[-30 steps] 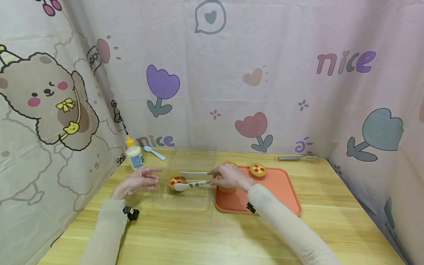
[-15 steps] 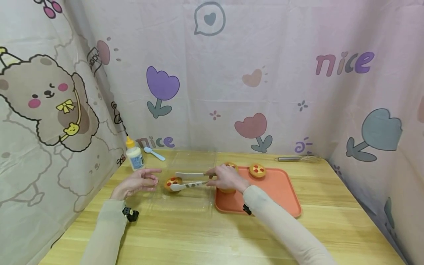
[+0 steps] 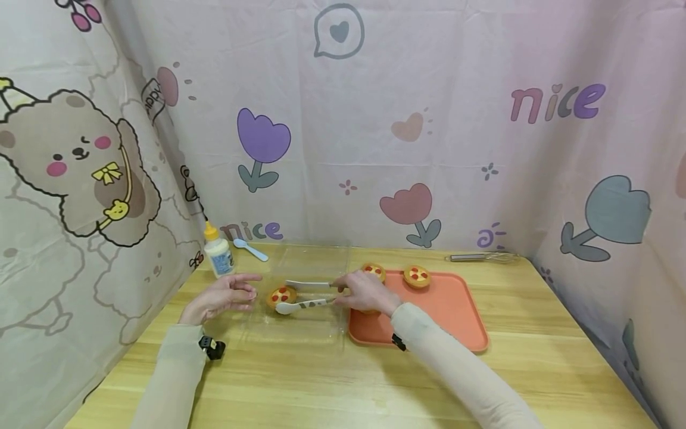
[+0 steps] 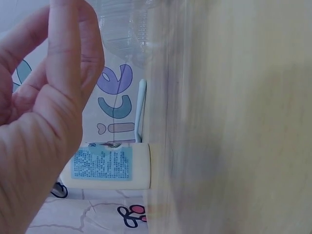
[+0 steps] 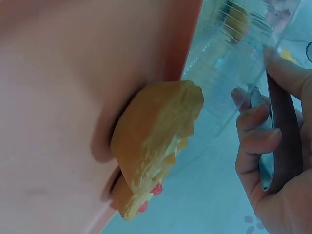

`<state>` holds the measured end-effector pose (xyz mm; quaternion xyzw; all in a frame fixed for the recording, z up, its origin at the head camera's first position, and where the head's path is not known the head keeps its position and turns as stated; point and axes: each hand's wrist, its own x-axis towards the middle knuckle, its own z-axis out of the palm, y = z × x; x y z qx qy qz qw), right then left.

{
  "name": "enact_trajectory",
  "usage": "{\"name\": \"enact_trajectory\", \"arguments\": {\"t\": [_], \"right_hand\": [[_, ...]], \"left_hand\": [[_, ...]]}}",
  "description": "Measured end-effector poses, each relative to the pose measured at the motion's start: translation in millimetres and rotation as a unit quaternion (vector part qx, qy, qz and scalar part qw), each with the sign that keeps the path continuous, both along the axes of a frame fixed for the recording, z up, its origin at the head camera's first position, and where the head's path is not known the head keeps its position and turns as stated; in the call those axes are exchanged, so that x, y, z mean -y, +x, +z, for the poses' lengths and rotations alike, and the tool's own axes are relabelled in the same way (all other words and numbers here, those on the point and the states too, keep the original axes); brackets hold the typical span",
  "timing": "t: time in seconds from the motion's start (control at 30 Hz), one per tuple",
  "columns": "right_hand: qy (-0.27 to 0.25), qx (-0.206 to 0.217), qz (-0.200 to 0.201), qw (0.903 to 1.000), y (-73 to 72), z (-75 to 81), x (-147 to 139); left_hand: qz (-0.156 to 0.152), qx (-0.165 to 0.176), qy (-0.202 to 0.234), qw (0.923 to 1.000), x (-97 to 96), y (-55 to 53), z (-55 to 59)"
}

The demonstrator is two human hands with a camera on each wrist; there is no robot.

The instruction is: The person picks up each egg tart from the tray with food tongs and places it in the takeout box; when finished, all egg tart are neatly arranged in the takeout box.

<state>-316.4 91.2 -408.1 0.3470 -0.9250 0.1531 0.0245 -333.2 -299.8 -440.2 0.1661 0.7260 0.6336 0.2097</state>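
Observation:
My right hand (image 3: 367, 292) grips the handle end of a pair of metal tongs (image 3: 308, 304), also seen as a bent metal strip in the right wrist view. Their ends reach left, on either side of a small toy pizza tart (image 3: 281, 295) inside a clear plastic box (image 3: 300, 333). The near tip lies close to the tart; contact is hard to make out. Beside the box's left side is my left hand (image 3: 221, 298), fingers loosely extended, with nothing visible in it. More tarts (image 5: 156, 126) sit on an orange tray (image 3: 445, 316), partly hidden by my right hand.
A yellow-capped bottle (image 3: 218, 253) stands behind my left hand, near a light blue spoon (image 3: 250, 249). The box's clear lid (image 3: 313, 257) extends toward the curtain. At the back right lies a whisk (image 3: 485, 257).
My right hand has shifted slightly left with the tongs, and the tart has moved a little left. The tongs' near tip now sits slightly lower, exposing more of the tart. My left hand has stayed put.

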Motion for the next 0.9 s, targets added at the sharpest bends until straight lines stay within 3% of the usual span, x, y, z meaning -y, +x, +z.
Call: {"name": "enact_trajectory", "arguments": {"t": [0.27,0.9], "right_hand": [[-0.033,-0.012,0.001,0.9994,-2.1,-7.1,2],[-0.045,-0.032,-0.003,0.9985,-0.4,-15.3,2]], "left_hand": [[-0.004,-0.006,0.001,1.0000,0.7,0.5,1.2],[0.001,0.005,0.003,1.0000,-0.1,-0.6,-0.5]]}}
